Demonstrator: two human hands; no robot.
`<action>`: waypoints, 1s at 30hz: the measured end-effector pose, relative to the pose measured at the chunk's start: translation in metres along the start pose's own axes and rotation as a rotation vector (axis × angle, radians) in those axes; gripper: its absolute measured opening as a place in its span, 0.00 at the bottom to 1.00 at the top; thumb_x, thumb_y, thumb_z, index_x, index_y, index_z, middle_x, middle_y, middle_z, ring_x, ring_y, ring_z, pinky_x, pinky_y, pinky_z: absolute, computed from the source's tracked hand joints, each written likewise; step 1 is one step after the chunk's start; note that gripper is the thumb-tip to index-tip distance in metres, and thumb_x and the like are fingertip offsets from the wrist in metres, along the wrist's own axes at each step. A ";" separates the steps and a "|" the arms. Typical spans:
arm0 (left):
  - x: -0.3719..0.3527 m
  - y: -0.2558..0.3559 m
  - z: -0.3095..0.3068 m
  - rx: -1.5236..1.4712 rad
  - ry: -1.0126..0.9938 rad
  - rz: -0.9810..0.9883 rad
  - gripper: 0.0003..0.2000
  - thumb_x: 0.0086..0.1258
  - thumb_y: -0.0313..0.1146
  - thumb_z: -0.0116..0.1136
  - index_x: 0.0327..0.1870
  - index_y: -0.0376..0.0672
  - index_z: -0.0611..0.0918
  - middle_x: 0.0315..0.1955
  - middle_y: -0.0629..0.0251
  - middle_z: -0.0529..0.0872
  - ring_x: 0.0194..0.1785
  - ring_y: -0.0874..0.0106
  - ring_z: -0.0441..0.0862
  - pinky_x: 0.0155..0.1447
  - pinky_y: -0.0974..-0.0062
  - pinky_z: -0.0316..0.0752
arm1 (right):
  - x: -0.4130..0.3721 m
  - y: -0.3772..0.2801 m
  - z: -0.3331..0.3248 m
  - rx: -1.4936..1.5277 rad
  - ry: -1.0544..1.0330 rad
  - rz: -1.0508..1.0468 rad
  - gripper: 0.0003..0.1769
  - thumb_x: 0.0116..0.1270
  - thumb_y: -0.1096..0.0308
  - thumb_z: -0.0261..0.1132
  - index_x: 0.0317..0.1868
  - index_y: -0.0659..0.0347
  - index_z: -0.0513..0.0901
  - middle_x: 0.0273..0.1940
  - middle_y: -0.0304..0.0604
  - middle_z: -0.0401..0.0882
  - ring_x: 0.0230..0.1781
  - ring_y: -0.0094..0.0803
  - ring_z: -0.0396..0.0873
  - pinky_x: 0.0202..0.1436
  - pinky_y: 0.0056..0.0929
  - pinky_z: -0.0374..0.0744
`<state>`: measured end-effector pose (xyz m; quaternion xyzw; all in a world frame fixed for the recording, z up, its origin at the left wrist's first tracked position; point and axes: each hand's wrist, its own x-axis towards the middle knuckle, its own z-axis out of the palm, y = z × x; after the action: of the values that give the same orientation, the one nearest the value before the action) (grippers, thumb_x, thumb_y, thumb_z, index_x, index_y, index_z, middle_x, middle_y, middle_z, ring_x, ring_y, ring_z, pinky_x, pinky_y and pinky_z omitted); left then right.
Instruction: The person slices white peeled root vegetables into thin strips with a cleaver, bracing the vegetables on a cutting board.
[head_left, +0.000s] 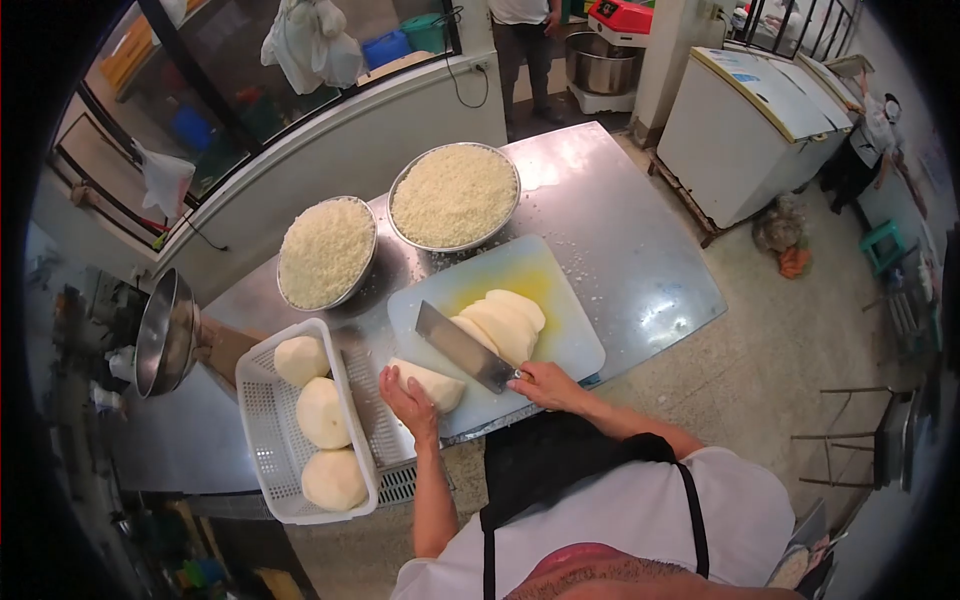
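My right hand (548,386) is closed around the handle of a cleaver (458,345), whose broad blade reaches up and left over the white cutting board (575,340). Under my left hand (408,402) is a large cut piece of peeled white root vegetable (438,386); the fingers grip its left end. Across the blade from that piece, several thick slices (505,325) lean in a row, one partly hidden by the blade. A yellow-green stain marks the board around them.
Two metal bowls of chopped white bits, a left bowl (326,252) and a right bowl (455,196), stand behind the board. A white plastic basket (262,425) holds peeled roots (325,412). Crumbs dot the steel table (650,230). Beyond are a chest freezer (725,140), a mixer (603,65) and people.
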<state>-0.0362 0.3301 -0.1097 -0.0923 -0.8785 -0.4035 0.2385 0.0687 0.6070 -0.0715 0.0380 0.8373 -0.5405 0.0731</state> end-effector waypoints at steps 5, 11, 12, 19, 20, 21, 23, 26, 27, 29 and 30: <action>-0.002 0.007 -0.002 0.004 -0.001 -0.008 0.20 0.78 0.34 0.52 0.65 0.29 0.76 0.69 0.40 0.73 0.74 0.45 0.68 0.78 0.51 0.59 | -0.006 -0.004 -0.002 -0.064 0.035 0.006 0.22 0.73 0.51 0.69 0.45 0.67 0.82 0.32 0.57 0.83 0.33 0.52 0.83 0.40 0.45 0.79; -0.001 0.008 -0.004 0.009 -0.016 -0.005 0.20 0.79 0.34 0.51 0.65 0.31 0.76 0.69 0.39 0.73 0.73 0.45 0.68 0.78 0.51 0.60 | -0.010 -0.009 -0.012 -0.068 -0.040 0.031 0.24 0.73 0.50 0.68 0.52 0.66 0.83 0.38 0.60 0.86 0.40 0.60 0.85 0.44 0.51 0.80; -0.001 0.007 -0.004 0.009 -0.022 -0.001 0.20 0.79 0.34 0.51 0.65 0.31 0.76 0.69 0.39 0.73 0.73 0.44 0.68 0.78 0.51 0.60 | -0.011 -0.007 -0.013 -0.067 -0.043 0.031 0.24 0.73 0.50 0.68 0.52 0.66 0.83 0.38 0.60 0.86 0.40 0.60 0.85 0.44 0.51 0.80; -0.001 0.008 -0.005 0.018 -0.026 0.008 0.20 0.79 0.34 0.51 0.66 0.31 0.75 0.68 0.39 0.73 0.73 0.44 0.69 0.78 0.50 0.60 | -0.018 0.000 -0.018 -0.081 -0.045 0.033 0.26 0.74 0.47 0.67 0.54 0.64 0.84 0.40 0.60 0.87 0.42 0.58 0.86 0.46 0.49 0.81; -0.001 0.008 -0.005 0.022 -0.030 0.012 0.20 0.79 0.34 0.52 0.66 0.31 0.76 0.68 0.39 0.74 0.73 0.44 0.69 0.78 0.50 0.60 | -0.018 -0.001 -0.020 -0.083 -0.056 0.039 0.26 0.74 0.47 0.67 0.55 0.64 0.84 0.41 0.60 0.87 0.42 0.58 0.86 0.47 0.48 0.81; 0.000 0.007 -0.006 0.025 -0.034 0.017 0.20 0.79 0.34 0.52 0.65 0.31 0.76 0.68 0.39 0.74 0.73 0.44 0.69 0.78 0.50 0.61 | -0.019 -0.001 -0.021 -0.082 -0.057 0.040 0.26 0.74 0.47 0.67 0.55 0.64 0.84 0.41 0.60 0.87 0.42 0.58 0.86 0.47 0.48 0.81; 0.001 0.006 -0.006 0.035 -0.041 0.023 0.20 0.78 0.34 0.52 0.65 0.31 0.76 0.68 0.38 0.74 0.72 0.43 0.69 0.77 0.50 0.61 | -0.020 -0.001 -0.023 -0.057 -0.065 0.045 0.26 0.74 0.47 0.67 0.54 0.65 0.84 0.40 0.60 0.87 0.41 0.57 0.86 0.46 0.47 0.82; 0.003 0.003 -0.007 0.053 -0.045 0.035 0.21 0.78 0.35 0.53 0.65 0.31 0.76 0.66 0.38 0.75 0.72 0.43 0.70 0.77 0.50 0.62 | -0.021 -0.006 -0.027 -0.067 -0.085 0.058 0.26 0.74 0.47 0.67 0.53 0.65 0.84 0.39 0.60 0.87 0.40 0.57 0.86 0.45 0.47 0.82; 0.003 0.002 -0.007 0.061 -0.043 0.041 0.21 0.78 0.35 0.53 0.65 0.31 0.76 0.66 0.38 0.76 0.71 0.43 0.70 0.77 0.50 0.62 | -0.021 -0.007 -0.028 -0.066 -0.083 0.058 0.26 0.74 0.47 0.67 0.53 0.65 0.84 0.39 0.60 0.87 0.40 0.57 0.86 0.45 0.47 0.82; 0.004 0.000 -0.007 0.067 -0.046 0.038 0.20 0.78 0.35 0.53 0.65 0.31 0.77 0.65 0.40 0.77 0.71 0.44 0.71 0.77 0.51 0.62 | -0.022 -0.008 -0.029 -0.070 -0.102 0.070 0.26 0.74 0.47 0.67 0.52 0.65 0.84 0.38 0.60 0.87 0.39 0.57 0.86 0.44 0.47 0.81; 0.004 0.001 -0.008 0.073 -0.045 0.034 0.20 0.79 0.36 0.53 0.65 0.32 0.78 0.65 0.41 0.78 0.71 0.46 0.72 0.77 0.52 0.62 | -0.022 -0.009 -0.029 -0.069 -0.106 0.073 0.26 0.74 0.47 0.67 0.52 0.65 0.84 0.38 0.60 0.87 0.39 0.57 0.86 0.44 0.47 0.81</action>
<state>-0.0365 0.3246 -0.1025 -0.1074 -0.8962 -0.3647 0.2286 0.0862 0.6303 -0.0479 0.0376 0.8484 -0.5096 0.1383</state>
